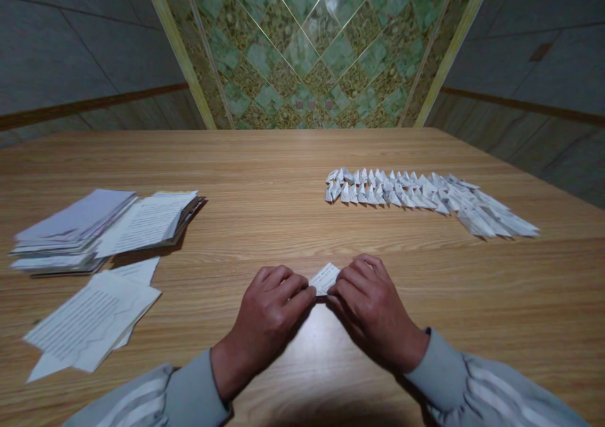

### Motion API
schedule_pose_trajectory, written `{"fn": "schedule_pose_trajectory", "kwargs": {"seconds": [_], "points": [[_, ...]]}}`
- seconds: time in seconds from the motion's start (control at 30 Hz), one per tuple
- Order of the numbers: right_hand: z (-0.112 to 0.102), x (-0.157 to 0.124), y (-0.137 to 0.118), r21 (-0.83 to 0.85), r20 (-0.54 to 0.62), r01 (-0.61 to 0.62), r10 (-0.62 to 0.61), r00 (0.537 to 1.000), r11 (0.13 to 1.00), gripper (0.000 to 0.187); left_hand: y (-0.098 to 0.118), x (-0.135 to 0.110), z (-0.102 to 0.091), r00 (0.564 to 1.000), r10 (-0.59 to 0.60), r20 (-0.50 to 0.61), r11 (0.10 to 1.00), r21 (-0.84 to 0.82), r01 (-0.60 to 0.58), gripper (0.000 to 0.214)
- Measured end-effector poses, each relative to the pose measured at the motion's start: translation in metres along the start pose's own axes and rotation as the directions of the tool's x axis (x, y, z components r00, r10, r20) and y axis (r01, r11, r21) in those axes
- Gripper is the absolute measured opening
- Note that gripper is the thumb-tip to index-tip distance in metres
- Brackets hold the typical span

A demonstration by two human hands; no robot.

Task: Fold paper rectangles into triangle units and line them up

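Observation:
Between my two hands, just above or on the table near its front middle, is a small folded piece of paper with printed lines on it. My left hand pinches its left corner between thumb and fingers. On the other side, my right hand has its fingers closed on the right corner. Both hands hide the paper's side edges, and a pointed top edge shows between them.
Folded paper pieces lie in two overlapping rows at the right back. A stack of papers and printed sheets sit at the left, with loose sheets in front. The wooden table reaches toward a tiled wall.

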State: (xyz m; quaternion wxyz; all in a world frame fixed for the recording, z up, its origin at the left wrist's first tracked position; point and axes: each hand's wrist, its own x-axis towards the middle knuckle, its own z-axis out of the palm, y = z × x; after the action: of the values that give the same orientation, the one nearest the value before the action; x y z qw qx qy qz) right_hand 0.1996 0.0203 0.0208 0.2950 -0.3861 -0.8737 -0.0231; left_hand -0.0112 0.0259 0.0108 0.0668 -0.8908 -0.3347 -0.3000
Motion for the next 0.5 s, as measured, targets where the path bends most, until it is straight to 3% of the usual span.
{"fn": "schedule_pose_trajectory", "kwargs": {"seconds": [0.33,0.43,0.5], "points": [[-0.006,-0.002,0.011,-0.084,0.023,-0.073,0.075,0.997,0.994,0.020,-0.019,0.000,-0.008,0.994,-0.106,0.010,0.988,0.116,0.104,0.028],[-0.006,-0.003,0.008,-0.101,0.050,-0.086,0.092,0.995,0.991,0.018,-0.014,0.001,-0.008,0.998,-0.044,-0.033,0.995,0.091,0.047,0.023],[-0.004,-0.003,0.002,-0.087,0.075,-0.059,0.065,0.995,0.994,0.017,-0.005,0.002,-0.006,1.000,0.026,0.007,0.999,0.040,-0.026,0.023]]}}
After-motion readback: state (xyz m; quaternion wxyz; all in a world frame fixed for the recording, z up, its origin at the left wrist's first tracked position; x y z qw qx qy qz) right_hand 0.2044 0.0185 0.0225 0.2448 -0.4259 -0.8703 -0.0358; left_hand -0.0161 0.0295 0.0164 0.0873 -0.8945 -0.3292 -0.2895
